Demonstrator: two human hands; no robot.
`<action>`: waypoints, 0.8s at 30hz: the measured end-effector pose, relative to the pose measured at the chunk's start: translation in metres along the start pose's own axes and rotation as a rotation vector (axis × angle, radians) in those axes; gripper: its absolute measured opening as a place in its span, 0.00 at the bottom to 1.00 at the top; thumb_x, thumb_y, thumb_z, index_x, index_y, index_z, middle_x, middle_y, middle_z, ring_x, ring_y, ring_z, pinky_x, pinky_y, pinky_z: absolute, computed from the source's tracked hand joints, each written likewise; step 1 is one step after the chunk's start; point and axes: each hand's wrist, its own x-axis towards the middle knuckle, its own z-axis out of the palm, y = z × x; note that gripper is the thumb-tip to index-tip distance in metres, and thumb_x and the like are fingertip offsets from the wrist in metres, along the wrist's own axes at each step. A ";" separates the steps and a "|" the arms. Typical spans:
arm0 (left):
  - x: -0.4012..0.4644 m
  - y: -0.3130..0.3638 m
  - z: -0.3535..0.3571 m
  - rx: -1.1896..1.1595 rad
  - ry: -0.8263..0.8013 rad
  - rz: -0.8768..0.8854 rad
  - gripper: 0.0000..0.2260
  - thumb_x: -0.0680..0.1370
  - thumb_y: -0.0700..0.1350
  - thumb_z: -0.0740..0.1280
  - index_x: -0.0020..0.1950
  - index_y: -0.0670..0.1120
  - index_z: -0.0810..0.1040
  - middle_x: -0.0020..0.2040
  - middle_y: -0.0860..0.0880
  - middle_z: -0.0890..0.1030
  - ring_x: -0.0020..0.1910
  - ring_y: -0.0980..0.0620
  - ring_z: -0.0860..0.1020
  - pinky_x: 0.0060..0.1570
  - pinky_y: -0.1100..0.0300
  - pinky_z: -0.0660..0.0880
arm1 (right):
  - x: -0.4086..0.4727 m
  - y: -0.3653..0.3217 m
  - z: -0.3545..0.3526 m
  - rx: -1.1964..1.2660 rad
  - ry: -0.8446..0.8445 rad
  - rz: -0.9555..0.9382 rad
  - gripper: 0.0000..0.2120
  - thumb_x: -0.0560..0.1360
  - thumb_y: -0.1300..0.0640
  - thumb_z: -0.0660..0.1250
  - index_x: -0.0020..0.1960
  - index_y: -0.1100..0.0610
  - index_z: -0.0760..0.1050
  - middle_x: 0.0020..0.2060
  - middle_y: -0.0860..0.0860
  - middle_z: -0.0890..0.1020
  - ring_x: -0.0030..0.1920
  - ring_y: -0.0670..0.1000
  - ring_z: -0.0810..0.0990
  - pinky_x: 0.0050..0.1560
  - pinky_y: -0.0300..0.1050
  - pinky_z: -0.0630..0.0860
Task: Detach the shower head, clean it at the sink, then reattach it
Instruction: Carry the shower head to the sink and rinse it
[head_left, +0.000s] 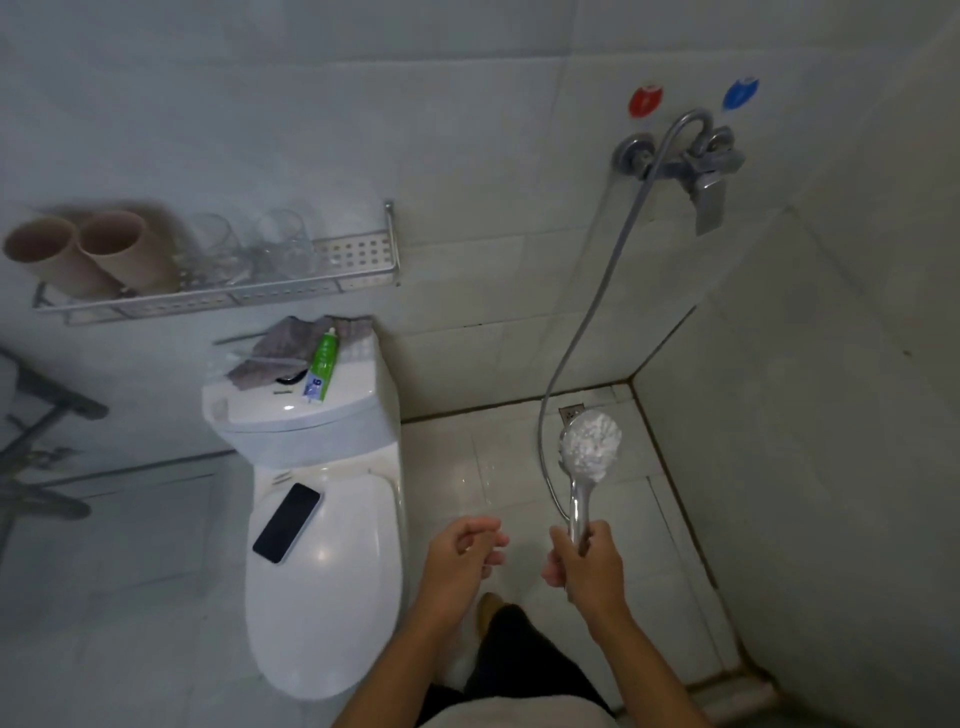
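R hand (584, 564) grips the chrome handle of the shower head (589, 446), fingers wrapped tight round it; the white spray face sits up and away from the knuckles, tilted toward the camera. Hose (597, 296) runs from below the grip, loops up to the wall mixer (685, 161) well above. L hand (462, 551) just beside R, apart from it, fingers loosely curled, holding nothing. Toilet (322, 597) left of the L hand, w/ a phone (287, 522) on the lid.
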 end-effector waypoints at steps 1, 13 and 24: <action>0.001 0.000 -0.004 -0.005 0.013 -0.009 0.07 0.80 0.40 0.63 0.54 0.45 0.80 0.48 0.46 0.84 0.47 0.48 0.82 0.51 0.55 0.78 | -0.001 0.000 0.003 0.005 0.004 0.006 0.10 0.77 0.58 0.70 0.49 0.62 0.71 0.35 0.62 0.82 0.30 0.56 0.82 0.25 0.41 0.75; 0.013 0.003 -0.048 -0.037 0.176 -0.079 0.06 0.80 0.38 0.64 0.53 0.43 0.80 0.47 0.44 0.85 0.45 0.46 0.82 0.53 0.52 0.78 | 0.032 -0.002 0.014 -0.056 0.010 0.062 0.07 0.76 0.62 0.68 0.46 0.63 0.70 0.31 0.61 0.81 0.24 0.52 0.77 0.25 0.45 0.75; 0.015 0.008 -0.108 -0.082 0.203 -0.015 0.07 0.80 0.39 0.64 0.55 0.43 0.80 0.48 0.44 0.85 0.46 0.47 0.83 0.46 0.59 0.78 | 0.023 -0.022 0.054 -0.104 0.086 -0.012 0.06 0.75 0.63 0.70 0.44 0.62 0.72 0.31 0.62 0.80 0.25 0.54 0.78 0.24 0.44 0.75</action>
